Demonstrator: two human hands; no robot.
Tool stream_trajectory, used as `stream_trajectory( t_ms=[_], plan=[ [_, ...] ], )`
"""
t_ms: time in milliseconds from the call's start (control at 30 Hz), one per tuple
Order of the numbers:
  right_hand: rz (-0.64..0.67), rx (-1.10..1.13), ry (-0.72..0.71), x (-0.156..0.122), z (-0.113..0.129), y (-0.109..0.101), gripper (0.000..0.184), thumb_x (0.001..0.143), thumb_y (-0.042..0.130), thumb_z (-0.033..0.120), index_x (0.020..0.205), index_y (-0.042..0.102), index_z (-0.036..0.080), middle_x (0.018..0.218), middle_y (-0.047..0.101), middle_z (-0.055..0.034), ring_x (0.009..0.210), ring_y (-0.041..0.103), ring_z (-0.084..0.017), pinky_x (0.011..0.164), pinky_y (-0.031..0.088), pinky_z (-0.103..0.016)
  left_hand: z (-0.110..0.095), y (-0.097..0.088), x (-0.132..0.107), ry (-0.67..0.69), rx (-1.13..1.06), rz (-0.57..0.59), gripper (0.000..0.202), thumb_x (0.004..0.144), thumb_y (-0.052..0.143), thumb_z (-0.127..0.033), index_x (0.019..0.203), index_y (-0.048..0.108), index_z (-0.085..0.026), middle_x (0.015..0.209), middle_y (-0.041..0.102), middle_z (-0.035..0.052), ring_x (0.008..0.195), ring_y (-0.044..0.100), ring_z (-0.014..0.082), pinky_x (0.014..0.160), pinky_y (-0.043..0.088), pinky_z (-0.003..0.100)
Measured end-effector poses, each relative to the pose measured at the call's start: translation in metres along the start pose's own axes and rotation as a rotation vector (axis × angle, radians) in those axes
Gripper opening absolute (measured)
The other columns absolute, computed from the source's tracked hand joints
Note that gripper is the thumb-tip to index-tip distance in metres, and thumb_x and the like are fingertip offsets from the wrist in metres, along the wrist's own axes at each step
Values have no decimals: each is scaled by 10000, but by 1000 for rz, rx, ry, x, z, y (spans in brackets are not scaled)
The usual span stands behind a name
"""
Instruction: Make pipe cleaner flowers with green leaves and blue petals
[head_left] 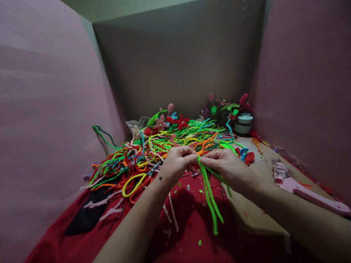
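Both hands meet in the middle of the view over a few bright green pipe cleaners [209,195]. My left hand [179,162] pinches them near their upper end with thumb and forefinger. Just beside it, my right hand [223,164] is closed on the same pipe cleaners. Their loose ends hang down toward me over the red cloth [192,215]. Scissors [135,185] with yellow and orange handles lie left of my left hand. Behind the hands spreads a heap of many-coloured pipe cleaners [153,146].
Finished pipe-cleaner flowers [182,121] rest on the heap's far side. At the back right is a lidded jar [243,124]. A pink glue gun [309,195] lies on the board [255,212] at right, and a black phone-like slab [86,215] at left. Walls enclose three sides.
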State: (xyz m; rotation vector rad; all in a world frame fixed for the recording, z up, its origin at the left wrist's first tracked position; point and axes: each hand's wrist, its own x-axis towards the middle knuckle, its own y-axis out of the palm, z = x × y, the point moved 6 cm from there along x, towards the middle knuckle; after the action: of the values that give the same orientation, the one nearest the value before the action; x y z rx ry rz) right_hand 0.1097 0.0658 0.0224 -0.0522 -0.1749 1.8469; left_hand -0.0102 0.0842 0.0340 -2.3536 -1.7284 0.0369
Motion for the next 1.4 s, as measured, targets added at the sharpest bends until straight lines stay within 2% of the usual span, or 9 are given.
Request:
stream_trajectory(
  t_ms=[100, 300, 467, 567, 733, 867, 1133, 1233, 1400],
  plan=[
    [1, 109, 41, -1, -4, -1, 248, 694, 613, 341, 553, 594, 138, 452, 454, 45, 413, 316, -58, 428, 220, -225, -7, 2, -3, 56, 59, -59, 120, 676, 597, -241, 662, 597, -122, 563, 515, -20, 530, 450, 91, 539, 363, 229],
    [-48, 52, -60, -4, 4, -6, 225, 702, 593, 232, 497, 565, 145, 447, 478, 44, 428, 349, -56, 453, 260, -222, -31, 1, -12, 277, 446, -191, 93, 688, 592, -190, 625, 654, -161, 664, 531, -1, 713, 500, 130, 662, 377, 238],
    [-42, 64, -105, -11, 14, -1, 196, 744, 552, 240, 577, 582, 143, 533, 544, 23, 491, 444, -74, 500, 339, -215, -20, 4, -13, 15, 91, 21, 89, 711, 567, -225, 678, 569, -143, 531, 447, -50, 454, 352, 54, 444, 273, 193],
    [-51, 25, -144, -15, 21, 4, 205, 763, 544, 236, 584, 576, 142, 576, 556, 13, 550, 492, -84, 562, 396, -216, -16, 5, -14, -36, -91, 93, 99, 717, 568, -241, 716, 537, -147, 510, 424, -65, 396, 286, 33, 387, 208, 181],
    [39, 276, 65, -12, -1, 13, 177, 787, 553, 338, 763, 564, 162, 629, 592, 8, 508, 581, -118, 520, 489, -277, -15, 4, -11, 1, -5, -5, 75, 701, 569, -196, 681, 533, -134, 499, 428, -65, 397, 338, 23, 377, 249, 155],
    [62, 273, 80, -10, -11, 12, 220, 768, 592, 345, 727, 606, 129, 625, 625, -24, 469, 578, -97, 485, 471, -233, -17, 6, -10, 56, 51, -48, 54, 704, 546, -181, 673, 529, -140, 489, 442, -68, 380, 356, 18, 374, 278, 146],
    [95, 291, 85, -8, -13, 10, 210, 725, 630, 306, 676, 643, 102, 609, 623, -32, 412, 520, -74, 422, 424, -222, -11, 11, -9, -37, 23, 86, 145, 716, 575, -282, 706, 533, -143, 477, 482, -49, 363, 378, 48, 357, 262, 174],
    [113, 320, 135, -10, -22, 12, 177, 728, 614, 270, 670, 630, 103, 587, 603, -21, 410, 514, -74, 417, 436, -224, -10, 11, -9, -2, 173, -9, 170, 741, 543, -281, 631, 505, -157, 458, 453, -50, 393, 373, 58, 408, 282, 190],
    [102, 286, 252, -15, -41, 12, 153, 746, 589, 267, 689, 593, 124, 525, 564, 14, 372, 486, -66, 373, 415, -200, -19, 12, -11, 278, 718, -265, 139, 754, 514, -218, 623, 528, -175, 565, 518, -15, 535, 440, 98, 562, 321, 232]
  ],
)
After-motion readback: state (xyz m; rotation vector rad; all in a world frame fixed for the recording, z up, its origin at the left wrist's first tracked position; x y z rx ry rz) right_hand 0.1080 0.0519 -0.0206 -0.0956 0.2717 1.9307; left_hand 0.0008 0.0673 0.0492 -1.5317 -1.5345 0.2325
